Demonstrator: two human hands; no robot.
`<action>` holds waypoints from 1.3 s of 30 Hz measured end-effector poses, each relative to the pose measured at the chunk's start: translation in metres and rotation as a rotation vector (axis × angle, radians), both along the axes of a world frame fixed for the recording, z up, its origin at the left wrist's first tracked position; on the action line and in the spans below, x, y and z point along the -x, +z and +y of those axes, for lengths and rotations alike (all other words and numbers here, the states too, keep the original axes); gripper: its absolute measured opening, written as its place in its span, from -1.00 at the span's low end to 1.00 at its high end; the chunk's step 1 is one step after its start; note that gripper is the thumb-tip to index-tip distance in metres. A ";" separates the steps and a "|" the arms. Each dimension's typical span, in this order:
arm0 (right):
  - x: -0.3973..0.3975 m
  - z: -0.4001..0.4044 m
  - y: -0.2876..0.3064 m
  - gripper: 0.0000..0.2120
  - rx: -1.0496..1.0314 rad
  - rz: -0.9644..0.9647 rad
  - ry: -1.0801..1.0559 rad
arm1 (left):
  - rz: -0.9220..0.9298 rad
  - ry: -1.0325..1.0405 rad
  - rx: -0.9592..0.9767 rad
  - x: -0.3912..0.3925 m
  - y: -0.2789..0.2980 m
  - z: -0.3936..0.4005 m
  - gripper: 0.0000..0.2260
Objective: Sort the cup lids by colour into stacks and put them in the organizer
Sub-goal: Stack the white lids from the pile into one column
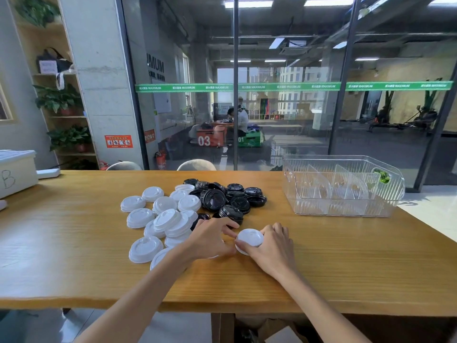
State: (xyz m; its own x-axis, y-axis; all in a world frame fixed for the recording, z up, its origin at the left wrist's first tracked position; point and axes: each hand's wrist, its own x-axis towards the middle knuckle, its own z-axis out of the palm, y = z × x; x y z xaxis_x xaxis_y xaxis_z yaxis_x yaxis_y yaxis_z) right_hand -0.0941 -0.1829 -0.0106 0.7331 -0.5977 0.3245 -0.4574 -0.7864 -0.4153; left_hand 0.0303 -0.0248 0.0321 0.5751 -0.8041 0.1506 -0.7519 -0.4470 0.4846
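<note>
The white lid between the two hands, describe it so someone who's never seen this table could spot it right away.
Start at the wooden table and find the heap of cup lids at its middle, white lids left, black lids right. Nearer the front edge than the heap, the white lid sits between the left hand and right hand. Unlike every other lid, it is off the heap and held.
</note>
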 end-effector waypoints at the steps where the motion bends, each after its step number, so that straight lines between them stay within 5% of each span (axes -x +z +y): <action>1: 0.000 0.001 0.000 -0.23 0.008 0.003 -0.007 | -0.012 0.005 0.004 0.001 -0.002 0.000 -0.36; 11: -0.001 0.002 -0.002 -0.24 0.045 0.006 -0.045 | -0.068 -0.010 0.027 0.002 0.000 0.002 -0.33; 17: 0.002 -0.002 -0.005 -0.18 0.017 0.034 -0.001 | -0.148 0.058 0.107 -0.025 0.018 0.031 -0.61; 29: 0.003 0.001 -0.002 -0.10 -0.023 0.082 0.033 | -0.274 0.033 -0.162 -0.038 0.006 0.054 -0.15; 39: 0.005 0.001 0.000 -0.11 -0.088 0.053 0.057 | -0.259 0.049 -0.058 -0.034 0.006 0.050 -0.29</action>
State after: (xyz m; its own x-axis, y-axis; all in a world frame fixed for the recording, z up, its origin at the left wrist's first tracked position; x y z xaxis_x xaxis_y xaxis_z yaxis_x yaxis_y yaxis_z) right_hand -0.0993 -0.1820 -0.0106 0.7815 -0.5788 0.2328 -0.4357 -0.7734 -0.4604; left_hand 0.0646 0.0248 0.0379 0.5616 -0.7880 0.2521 -0.8244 -0.5073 0.2509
